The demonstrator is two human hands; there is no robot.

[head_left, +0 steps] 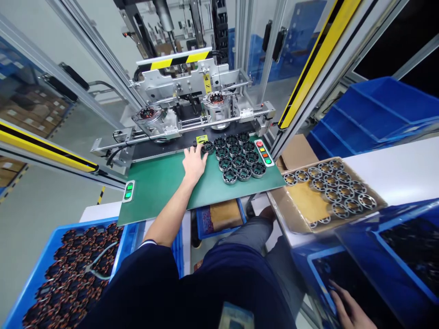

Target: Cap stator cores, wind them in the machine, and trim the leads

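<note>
Green mat point(161, 187) fronted guarded machine point(192, 91). Left hand point(194, 163), open, touched dark toothed ring point(207, 147) at 9 o'clock of ring cluster point(238, 161); right hand point(346, 308) lay open in blue bin point(317, 270).

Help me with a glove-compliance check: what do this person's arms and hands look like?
Neither the left hand nor the right hand wears a glove; no rings or watch show. The left arm has a short navy sleeve with a thin pale hem, forearm uncovered. The right sleeve is out of view.
</note>
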